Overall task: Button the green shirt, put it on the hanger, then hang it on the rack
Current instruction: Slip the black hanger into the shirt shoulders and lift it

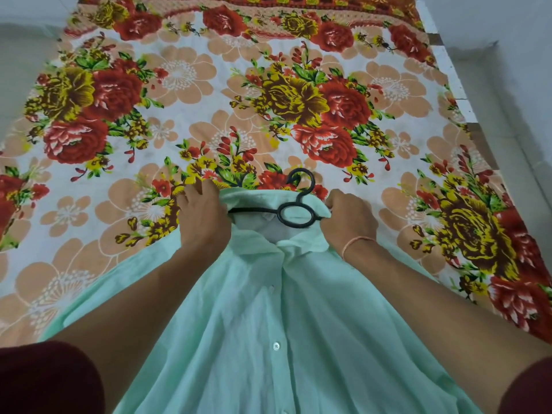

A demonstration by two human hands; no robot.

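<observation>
The green shirt (268, 324) lies front-up on the flowered bedsheet (179, 85), its collar at the far end and its hem toward the person, with at least one white button (276, 345) showing on the closed front. The black hanger (295, 215) sits in the neck opening. Its bar runs left to right across the collar, and its hook points away from the person, out past the collar's far edge onto the sheet. The left hand (203, 210) is at the left shoulder of the shirt, fingers bent over the cloth's top edge where the bar goes under it. The right hand (349, 216) is at the right end, fingers curled into the collar cloth just beside the hanger's ring. Whether either hand also pinches the bar under the cloth cannot be told. The hands bracket the hanger along its long axis, one at each end. The ring and hook lie between them, somewhat nearer the right hand, so that hand looks better placed to take the hook once both shoulders are settled. No rack is in view.
</observation>
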